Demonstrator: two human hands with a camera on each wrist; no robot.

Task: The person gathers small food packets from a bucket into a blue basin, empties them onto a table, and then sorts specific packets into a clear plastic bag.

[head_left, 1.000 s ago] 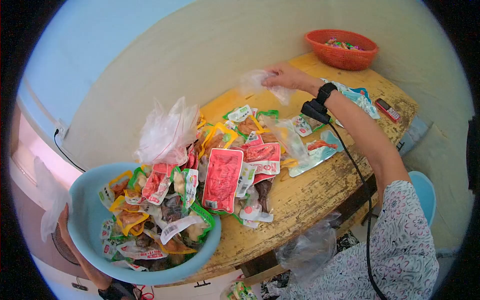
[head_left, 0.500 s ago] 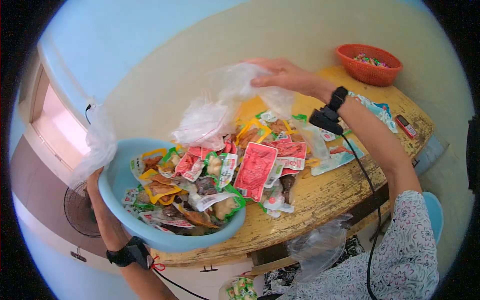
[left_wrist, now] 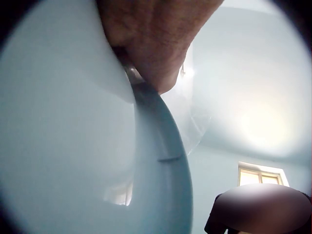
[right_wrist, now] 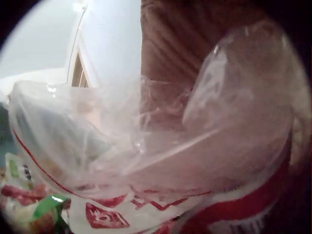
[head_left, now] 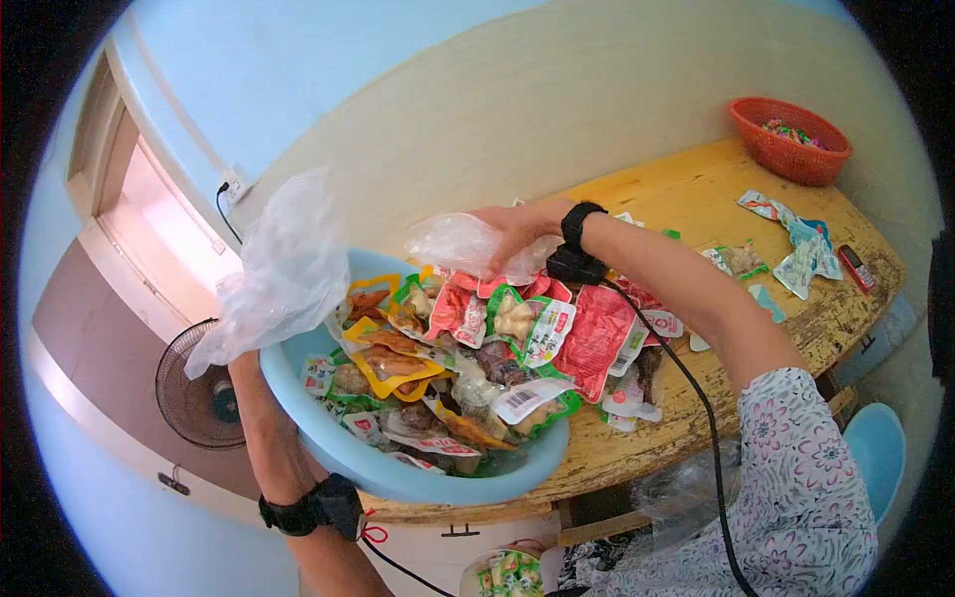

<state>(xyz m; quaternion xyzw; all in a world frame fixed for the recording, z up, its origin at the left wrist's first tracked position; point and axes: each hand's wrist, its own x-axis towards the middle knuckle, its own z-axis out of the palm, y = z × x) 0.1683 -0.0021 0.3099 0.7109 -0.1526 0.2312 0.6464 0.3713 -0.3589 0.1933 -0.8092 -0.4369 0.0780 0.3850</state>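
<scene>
My left hand (head_left: 243, 368) is at the left rim of a light blue basin (head_left: 298, 418), holding a crumpled clear plastic bag (head_left: 288, 259) that billows above it and hides most of its fingers. In the left wrist view this hand (left_wrist: 151, 44) lies right against the basin rim (left_wrist: 170, 151). The basin is heaped with vacuum-packed snacks (head_left: 398, 363) in yellow, green and red packets. Above the heap's far side, my right hand (head_left: 522, 234) grips clear plastic bags (head_left: 453, 244). A thin red line runs along the bag (right_wrist: 97, 141) in the right wrist view.
More packets, including a large red packet (head_left: 594, 338), lie right of the basin on the worn yellow table (head_left: 686, 398). An orange basket (head_left: 791, 149), foil packets (head_left: 801, 244) and a mobile phone (head_left: 856, 269) are toward the right end. A fan (head_left: 199, 388) stands left, beyond the table.
The head view has turned left, so the table appears further right. My right hand has brought the clear bags left and down to the heap. The left hand's bag now billows higher over the rim.
</scene>
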